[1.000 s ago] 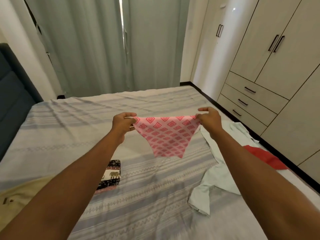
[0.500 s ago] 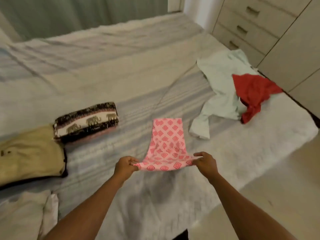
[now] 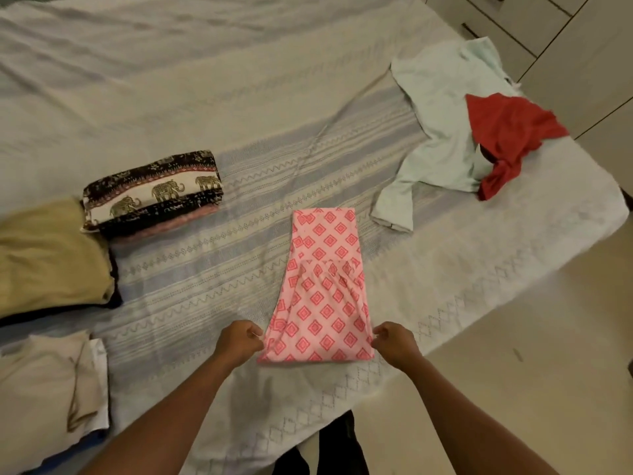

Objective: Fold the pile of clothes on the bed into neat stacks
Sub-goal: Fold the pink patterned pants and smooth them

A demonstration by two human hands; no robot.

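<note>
Flat near the bed's edge, pink garment [image 3: 323,289] near corners pinched by left hand [image 3: 239,341] and right hand [image 3: 394,341].

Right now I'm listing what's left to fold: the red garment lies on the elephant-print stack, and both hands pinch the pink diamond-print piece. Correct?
No. The head view shows the red garment lying on the pale green shirt at the right, apart from the elephant-print stack. The left hand and right hand do pinch the pink diamond-print piece.
</note>
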